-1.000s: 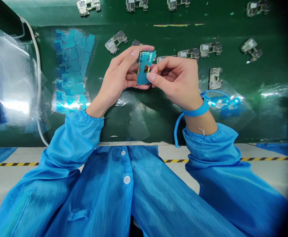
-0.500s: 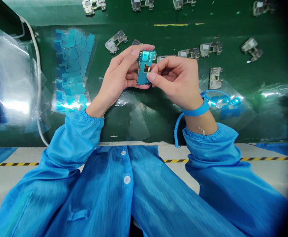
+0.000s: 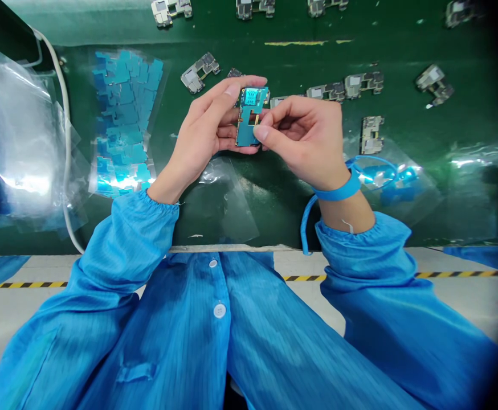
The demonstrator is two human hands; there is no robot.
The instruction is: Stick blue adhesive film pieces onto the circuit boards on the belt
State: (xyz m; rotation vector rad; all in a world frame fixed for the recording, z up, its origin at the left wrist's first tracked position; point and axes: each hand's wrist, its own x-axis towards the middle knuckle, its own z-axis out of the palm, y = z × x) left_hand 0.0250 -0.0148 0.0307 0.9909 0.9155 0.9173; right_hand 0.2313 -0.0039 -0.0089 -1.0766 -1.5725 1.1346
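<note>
A small circuit board [image 3: 247,132] with blue film over much of its face is held up above the green table. My left hand [image 3: 208,119] grips it from the left, fingers behind it and thumb near its upper left edge. My right hand [image 3: 306,136], wearing a blue wrist strap [image 3: 338,188], has its thumb and bent forefinger closed on the board's lower right edge. Whether a bit of film is also in that pinch cannot be seen. More circuit boards lie behind the hands, one [image 3: 200,73] at the left and another [image 3: 364,85] at the right.
A sheet of blue film pieces [image 3: 125,122] lies left of my hands. Clear plastic bags [image 3: 22,131] and a white cable [image 3: 63,114] are farther left. The strap's coiled cord [image 3: 304,228] hangs at the table's front edge. One board [image 3: 372,135] lies right of my right hand.
Both hands keep the same hold on the circuit board. The row of boards along the back has shifted slightly to the right.
</note>
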